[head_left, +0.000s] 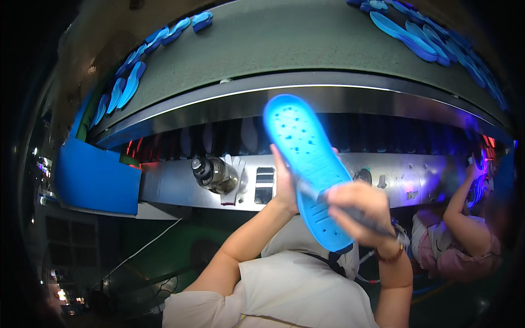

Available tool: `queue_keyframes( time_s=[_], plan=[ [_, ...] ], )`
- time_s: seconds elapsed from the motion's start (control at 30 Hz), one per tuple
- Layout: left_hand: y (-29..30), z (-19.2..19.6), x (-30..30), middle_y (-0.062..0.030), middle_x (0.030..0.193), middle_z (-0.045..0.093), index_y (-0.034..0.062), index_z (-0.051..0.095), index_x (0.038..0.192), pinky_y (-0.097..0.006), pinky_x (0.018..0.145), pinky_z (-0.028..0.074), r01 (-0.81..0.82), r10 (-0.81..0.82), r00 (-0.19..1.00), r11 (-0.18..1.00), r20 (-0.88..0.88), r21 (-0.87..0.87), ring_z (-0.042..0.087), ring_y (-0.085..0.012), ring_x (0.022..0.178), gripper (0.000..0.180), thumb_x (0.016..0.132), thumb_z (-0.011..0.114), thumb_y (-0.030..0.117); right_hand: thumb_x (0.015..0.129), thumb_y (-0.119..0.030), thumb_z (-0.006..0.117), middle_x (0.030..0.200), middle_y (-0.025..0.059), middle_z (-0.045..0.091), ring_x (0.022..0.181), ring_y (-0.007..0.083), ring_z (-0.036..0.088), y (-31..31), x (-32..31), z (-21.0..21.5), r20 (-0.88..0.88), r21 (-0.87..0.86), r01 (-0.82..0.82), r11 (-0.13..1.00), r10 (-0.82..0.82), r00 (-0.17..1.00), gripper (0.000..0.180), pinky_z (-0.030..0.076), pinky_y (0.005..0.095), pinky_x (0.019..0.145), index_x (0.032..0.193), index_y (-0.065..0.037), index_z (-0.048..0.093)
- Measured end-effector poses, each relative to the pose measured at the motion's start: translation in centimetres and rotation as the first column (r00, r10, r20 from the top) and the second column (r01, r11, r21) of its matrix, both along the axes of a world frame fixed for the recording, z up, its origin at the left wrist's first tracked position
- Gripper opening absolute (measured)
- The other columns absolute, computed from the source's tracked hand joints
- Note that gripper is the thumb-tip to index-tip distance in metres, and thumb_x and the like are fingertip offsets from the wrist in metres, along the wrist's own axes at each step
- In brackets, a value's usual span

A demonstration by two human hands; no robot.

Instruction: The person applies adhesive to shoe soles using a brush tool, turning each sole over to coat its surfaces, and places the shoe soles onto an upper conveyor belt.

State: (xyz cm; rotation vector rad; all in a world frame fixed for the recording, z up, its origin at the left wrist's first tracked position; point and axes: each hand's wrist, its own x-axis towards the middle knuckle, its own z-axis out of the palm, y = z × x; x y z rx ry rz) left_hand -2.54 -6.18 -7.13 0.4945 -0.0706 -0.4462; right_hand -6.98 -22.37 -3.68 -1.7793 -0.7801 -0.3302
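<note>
A bright blue shoe sole (306,153) is held up in front of me, tilted with its upper end to the left. Small holes and grooves mark the side that faces me. My left hand (285,183) grips it from behind, the thumb along its left edge and fingertips at its right edge. My right hand (361,210) is closed round a dark-handled brush (358,216), smeared by motion. The brush's pale front end meets the lower half of the sole; its bristles cannot be made out clearly.
Beyond a metal ledge (257,93), a grey-green belt (273,49) carries blue soles at both sides. A metal container with a black cap (216,174) stands on the steel shelf (164,183), by a phone-like dark object (265,186). Another person (465,229) works at right.
</note>
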Motion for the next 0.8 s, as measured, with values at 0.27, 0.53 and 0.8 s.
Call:
queue_keyframes(
  time_s=[0.27, 0.53, 0.8],
  plan=[
    [2.4, 2.1, 2.2, -0.0221, 0.118, 0.047, 0.0048, 0.033, 0.128, -0.048, 0.091, 0.04, -0.154, 0.153, 0.986, 0.988, 0.064, 0.018, 0.048, -0.036, 0.106, 0.087, 0.076, 0.022, 0.073, 0.064, 0.001, 0.068, 0.088, 0.0106, 0.065, 0.084, 0.0247, 0.062, -1.9, -1.7, 0.2, -0.189, -0.037, -0.154, 0.987, 0.144, 0.971, 0.021, 0.048, 0.0321, 0.077, 0.084, -0.001, 0.064],
    [1.5, 4.0, 0.6, -0.0226, 0.123, 0.043, -0.0025, 0.027, 0.13, -0.046, 0.093, 0.038, -0.141, 0.134, 0.983, 0.989, 0.123, 0.05, 0.049, -0.0358, 0.107, 0.081, 0.082, 0.026, 0.064, 0.071, 0.005, 0.06, 0.096, 0.0226, 0.06, 0.092, 0.0258, 0.059, -0.9, -0.9, -1.4, -0.482, 0.622, 0.052, 0.781, 0.329, 0.812, 0.02, 0.043, 0.0336, 0.087, 0.09, 0.007, 0.06],
    [2.4, 2.5, 0.2, -0.0167, 0.104, 0.057, -0.0021, 0.044, 0.117, -0.036, 0.08, 0.048, -0.056, 0.06, 0.998, 0.974, 0.009, -0.218, 0.059, -0.0248, 0.09, 0.051, 0.087, 0.041, 0.039, 0.068, 0.005, 0.063, 0.091, 0.0198, 0.063, 0.086, 0.0248, 0.062, 1.2, -1.7, -1.2, -0.366, 0.426, 0.063, 0.902, 0.108, 0.924, 0.021, 0.048, 0.0313, 0.079, 0.089, 0.004, 0.062]
  ],
)
